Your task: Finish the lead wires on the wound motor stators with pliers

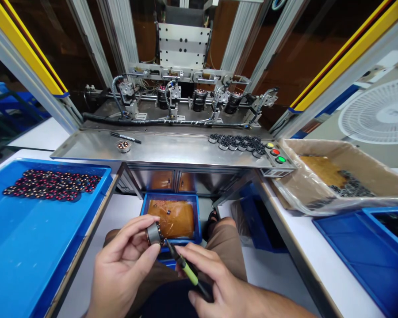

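— Facing a steel tabletop [172,150] and winding machine [185,88], what is held?
— A small wound coil [153,233] is gripped by the left hand [126,265]; a green-handled tool [185,267], touching it, is clasped by the right hand [219,282], above a blue tray [36,238].

I see a steel table [172,152] fronting a machine bay, aluminium frame posts [26,84] with yellow strips [348,53], dark amber panels [69,48] behind, white side benches [321,265], pale floor [272,274].
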Motion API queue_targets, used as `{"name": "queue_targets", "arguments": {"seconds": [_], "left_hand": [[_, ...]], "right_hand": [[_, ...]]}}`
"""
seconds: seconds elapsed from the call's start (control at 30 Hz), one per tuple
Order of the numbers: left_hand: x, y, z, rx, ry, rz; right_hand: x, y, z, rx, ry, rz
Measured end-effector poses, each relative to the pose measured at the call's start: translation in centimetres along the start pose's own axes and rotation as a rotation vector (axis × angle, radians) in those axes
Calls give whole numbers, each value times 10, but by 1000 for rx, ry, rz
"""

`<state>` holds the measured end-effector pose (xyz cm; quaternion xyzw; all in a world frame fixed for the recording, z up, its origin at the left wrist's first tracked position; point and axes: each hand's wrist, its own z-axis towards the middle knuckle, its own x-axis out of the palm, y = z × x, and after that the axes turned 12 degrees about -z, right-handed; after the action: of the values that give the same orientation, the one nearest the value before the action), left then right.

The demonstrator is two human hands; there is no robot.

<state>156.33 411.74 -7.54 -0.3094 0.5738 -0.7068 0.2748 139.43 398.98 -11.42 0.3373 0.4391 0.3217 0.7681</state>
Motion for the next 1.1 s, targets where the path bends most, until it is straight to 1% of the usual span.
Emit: {"name": "queue_targets", "arguments": {"seconds": [0.13,0.3,0.4,0.5,0.63,0.7,0.87,1.0,1.1], "left_hand": [[1,0,0,7,32,14],[4,-4,1,9,15,30],[3,-2,1,0,17,22],[-1,3,0,-10,38,-7],[-4,8,-2,-30,78,-88],[-3,8,-2,-3,68,-81],[5,0,-3,153,55,15],[8,-6,-6,197,41,96],[7,-7,-7,212,56,125]], "right_hand": [[0,1,2,-14,-12,-5],[4,-3,2,-17,-35,-47],[5,-7,-2,-24,-60,-70],[2,-6,-3,-13,-70,-83],[-5,2,1,7,-86,-123],[-7,4,2,-15,-89,-108],[-6,2,3,-59,-58,-66],[-2,-2,2,-92,-56,-55],[0,-4,1,-116,-90,-67]]}}
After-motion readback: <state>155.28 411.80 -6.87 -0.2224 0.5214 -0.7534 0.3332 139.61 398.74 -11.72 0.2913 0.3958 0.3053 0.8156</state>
